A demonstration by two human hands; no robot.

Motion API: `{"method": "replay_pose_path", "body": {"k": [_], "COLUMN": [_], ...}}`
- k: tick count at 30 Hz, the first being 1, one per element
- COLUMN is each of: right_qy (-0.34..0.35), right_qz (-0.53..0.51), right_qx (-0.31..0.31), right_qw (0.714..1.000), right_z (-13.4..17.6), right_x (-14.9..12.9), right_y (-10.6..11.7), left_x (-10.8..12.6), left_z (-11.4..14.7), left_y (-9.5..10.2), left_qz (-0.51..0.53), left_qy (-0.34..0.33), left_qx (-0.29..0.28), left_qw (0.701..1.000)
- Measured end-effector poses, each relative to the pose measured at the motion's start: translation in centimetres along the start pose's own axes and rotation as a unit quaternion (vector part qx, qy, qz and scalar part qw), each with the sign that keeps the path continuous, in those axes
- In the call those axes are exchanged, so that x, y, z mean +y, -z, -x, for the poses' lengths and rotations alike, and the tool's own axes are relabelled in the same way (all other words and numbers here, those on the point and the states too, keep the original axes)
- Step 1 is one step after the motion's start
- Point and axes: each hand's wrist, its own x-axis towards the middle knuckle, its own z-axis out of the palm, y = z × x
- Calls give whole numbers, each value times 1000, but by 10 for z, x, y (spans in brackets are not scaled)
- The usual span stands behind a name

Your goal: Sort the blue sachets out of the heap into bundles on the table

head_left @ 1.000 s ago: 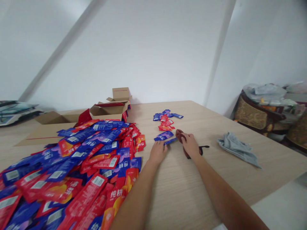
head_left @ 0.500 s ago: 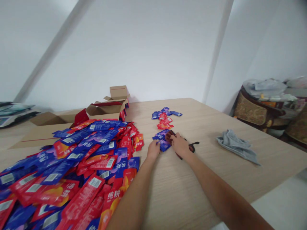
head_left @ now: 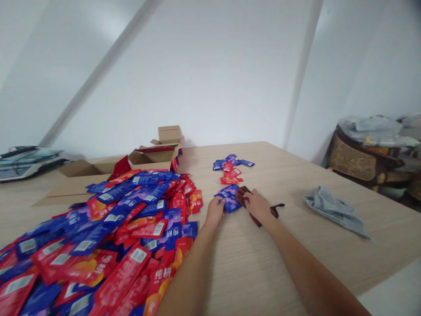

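Note:
My left hand [head_left: 215, 210] is closed at the near left edge of a blue sachet [head_left: 233, 205], pinching it between thumb and fingers. This sachet lies with another blue one on the table. To their right, my right hand [head_left: 257, 204] grips a dark brown ridged object [head_left: 242, 193], whose kind I cannot make out. Its brown end touches or overlaps the sachet's right side. A black cord loop [head_left: 276, 210] and a dark strip stick out from under that hand. Beyond lie several red sachets [head_left: 230, 173] and several blue sachets [head_left: 247, 163] in loose groups.
A large heap of red and blue sachets [head_left: 112, 219] covers the table's left side. Open cardboard boxes [head_left: 151, 156] stand behind it. A grey cloth [head_left: 332, 208] lies on the right. Past the table's right edge is a patterned armchair [head_left: 347, 153] piled with bags.
The view has shifted, so everything sits slightly lower and farther right. Both hands stay at the blue sachets; the brown object remains in my right hand.

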Motion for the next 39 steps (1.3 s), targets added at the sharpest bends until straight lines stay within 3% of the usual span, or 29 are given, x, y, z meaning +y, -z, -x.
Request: {"method": "replay_pose_path", "body": {"k": [3,6,8,9,12,15,17,21,24,27,32,35,39], "right_qy": [-4,-5,-7,-6,-5,-8,-7,-13,-30,-6,78,52,-49], "right_qz": [-27,-42,-36,-31,-24,-25,-29,-64,-107,-133,-78,-14,45], "right_qx": [17,18,21,23,30,40,47,70,118,153,69,40,17], "right_qw": [999,999,999,999,999,999,998,995,987,979,992,998,998], "right_z": [1,4,5,5,6,7,8,5,1,5,20,16,-2], "right_x": [9,12,12,11,9,7,7,12,18,13,-16,-17,9], "right_y": [-4,-5,-5,-4,-3,-3,-4,-5,-1,3,0,1,6], "left_x": [20,44,50,50,34,13,2,-5,-2,5,15,19,20], "left_z": [-5,-7,-9,-10,-17,-28,-33,-29,-12,10,30,30,29], "left_y": [27,59,69,69,52,22,3,-21,-32,-39,-43,-44,-48], "left_qz": [125,312,390,398,289,35,-151,-394,-453,-461,-481,-492,-487], "left_qy": [-44,-109,-99,-78,0,17,-29,-128,-171,-212,-227,-213,-194], "left_qx": [106,224,226,210,147,89,49,-5,-43,-71,-86,-82,-64], "left_qw": [985,917,887,890,946,995,987,910,874,859,842,840,849]}}
